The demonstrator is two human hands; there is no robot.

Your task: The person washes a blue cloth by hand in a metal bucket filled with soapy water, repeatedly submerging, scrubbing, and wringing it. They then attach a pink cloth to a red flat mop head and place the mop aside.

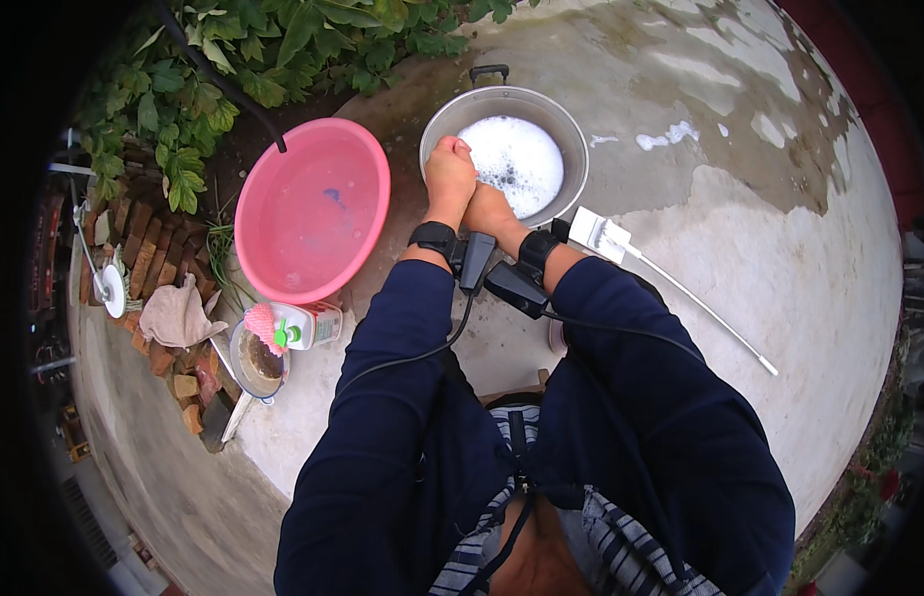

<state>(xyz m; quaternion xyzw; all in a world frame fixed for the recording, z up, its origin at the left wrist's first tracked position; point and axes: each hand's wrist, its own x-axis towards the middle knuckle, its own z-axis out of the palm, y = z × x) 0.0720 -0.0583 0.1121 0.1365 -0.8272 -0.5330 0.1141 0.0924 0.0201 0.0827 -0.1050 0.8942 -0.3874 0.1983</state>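
Note:
My left hand (450, 177) is closed in a fist at the left inner side of a metal pot (584, 157) filled with white foam (518, 159). Just below and to its right, my right hand (490, 211) presses close against it, its fingers mostly hidden. Whatever lies between the two hands, if anything, does not show. Black straps with small boxes and cables circle both wrists. Left of the hands stands a large pink basin (245, 223) of water, with a small blue patch (333, 196) visible in it.
A black hose (233, 87) hangs over the basin. Nearer stand a white bottle with a green top (323, 326), a pink mesh scrubber (263, 325) and a shallow pan (260, 363). Bricks (144, 243) and a cloth (179, 316) lie left. A white rod (705, 310) lies right.

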